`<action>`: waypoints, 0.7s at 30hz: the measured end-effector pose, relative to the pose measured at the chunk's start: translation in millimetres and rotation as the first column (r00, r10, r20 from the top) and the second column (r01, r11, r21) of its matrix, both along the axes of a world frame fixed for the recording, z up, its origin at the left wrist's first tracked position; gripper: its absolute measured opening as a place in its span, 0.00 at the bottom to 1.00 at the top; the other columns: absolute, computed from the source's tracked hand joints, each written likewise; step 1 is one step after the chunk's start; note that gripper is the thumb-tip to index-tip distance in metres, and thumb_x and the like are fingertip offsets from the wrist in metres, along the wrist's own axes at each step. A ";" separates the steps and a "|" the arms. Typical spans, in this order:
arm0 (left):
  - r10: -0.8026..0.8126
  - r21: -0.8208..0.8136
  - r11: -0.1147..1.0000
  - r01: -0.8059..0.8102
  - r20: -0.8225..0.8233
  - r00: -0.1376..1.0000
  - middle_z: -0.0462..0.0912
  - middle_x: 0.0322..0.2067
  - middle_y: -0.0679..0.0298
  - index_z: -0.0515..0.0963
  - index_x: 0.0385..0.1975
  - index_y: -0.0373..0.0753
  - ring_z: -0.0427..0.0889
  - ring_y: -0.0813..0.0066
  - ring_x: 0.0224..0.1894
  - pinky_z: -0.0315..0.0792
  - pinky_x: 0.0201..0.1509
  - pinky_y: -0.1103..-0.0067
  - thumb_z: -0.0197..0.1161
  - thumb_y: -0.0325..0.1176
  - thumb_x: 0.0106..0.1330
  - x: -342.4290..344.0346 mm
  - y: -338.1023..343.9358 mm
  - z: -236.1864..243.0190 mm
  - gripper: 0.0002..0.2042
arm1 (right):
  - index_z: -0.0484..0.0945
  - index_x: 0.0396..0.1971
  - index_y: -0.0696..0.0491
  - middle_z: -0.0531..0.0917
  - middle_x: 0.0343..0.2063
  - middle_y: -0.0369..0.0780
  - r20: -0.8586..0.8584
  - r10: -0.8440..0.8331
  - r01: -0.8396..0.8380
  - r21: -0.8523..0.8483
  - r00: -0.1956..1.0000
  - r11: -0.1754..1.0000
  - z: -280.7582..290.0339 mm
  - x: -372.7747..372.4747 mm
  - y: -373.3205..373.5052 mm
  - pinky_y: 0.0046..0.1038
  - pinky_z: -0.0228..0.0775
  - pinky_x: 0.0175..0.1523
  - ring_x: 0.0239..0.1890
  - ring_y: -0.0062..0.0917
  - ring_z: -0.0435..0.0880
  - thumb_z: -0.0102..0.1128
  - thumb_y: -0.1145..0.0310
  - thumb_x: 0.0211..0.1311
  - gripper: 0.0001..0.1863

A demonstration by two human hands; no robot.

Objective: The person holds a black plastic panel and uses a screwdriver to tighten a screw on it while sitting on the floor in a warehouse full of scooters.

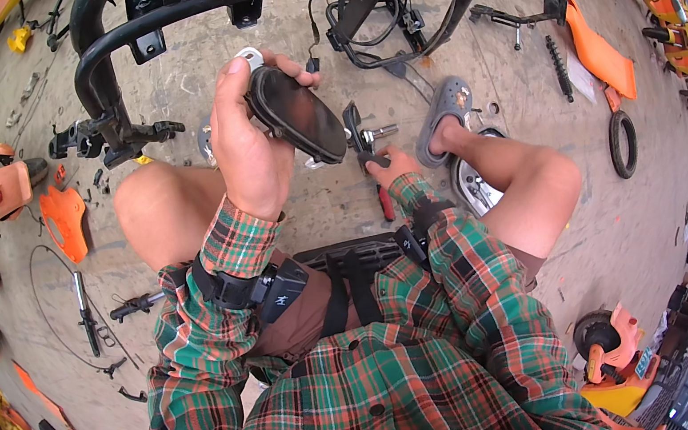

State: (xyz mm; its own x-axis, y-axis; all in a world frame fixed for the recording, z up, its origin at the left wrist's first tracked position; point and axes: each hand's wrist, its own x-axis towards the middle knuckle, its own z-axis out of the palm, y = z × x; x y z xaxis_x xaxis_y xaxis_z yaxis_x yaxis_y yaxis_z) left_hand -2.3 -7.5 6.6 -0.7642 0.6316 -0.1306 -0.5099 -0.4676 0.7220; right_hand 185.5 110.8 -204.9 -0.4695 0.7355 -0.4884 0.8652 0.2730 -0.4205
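Observation:
My left hand (247,145) is raised in front of me and grips a black oval lamp-like part (298,114) with a silver tab at its top. Below it, my right hand (390,167) rests on the concrete floor and holds a red-handled tool (384,200) near a black bracket and silver bolts (367,135). I sit low with both knees bare, in a green and orange plaid shirt, and my right foot wears a grey clog (444,118).
A black tubular vehicle frame (151,20) with wiring stands just ahead. Orange body panels (64,221) lie left, another orange panel (597,53) and a small tyre (623,144) right. Yellow-orange parts line the right edge. A black handlebar piece (138,306) lies by my left knee.

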 end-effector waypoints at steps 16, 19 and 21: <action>-0.004 -0.054 0.999 -0.005 -0.159 0.987 0.76 0.43 0.54 0.61 0.59 0.32 0.77 0.60 0.48 0.71 0.56 0.67 0.48 0.33 0.70 2.2 0.7 0.8 0.20 | 0.80 0.48 0.44 0.83 0.42 0.44 0.178 0.135 -0.109 -0.151 0.975 0.983 -8.3 2.2 -7.1 0.39 0.70 0.55 0.48 0.39 0.81 0.63 0.51 0.51 0.24; -0.007 -0.077 0.997 -0.012 -0.233 0.973 0.75 0.46 0.52 0.57 0.63 0.32 0.77 0.60 0.50 0.71 0.57 0.69 0.48 0.37 0.73 4.2 2.1 0.4 0.23 | 0.80 0.48 0.43 0.83 0.43 0.44 0.177 0.149 -0.118 -0.177 0.973 0.977 -8.2 2.1 -7.2 0.38 0.70 0.56 0.48 0.39 0.81 0.64 0.50 0.51 0.24; 0.001 -0.073 0.997 -0.019 -0.243 0.970 0.75 0.47 0.52 0.57 0.63 0.32 0.76 0.59 0.51 0.71 0.57 0.68 0.47 0.39 0.73 4.6 4.3 -0.1 0.24 | 0.80 0.48 0.44 0.83 0.43 0.44 0.183 0.162 -0.131 -0.173 0.970 0.976 -9.3 2.5 -7.4 0.38 0.70 0.56 0.48 0.39 0.81 0.63 0.50 0.51 0.24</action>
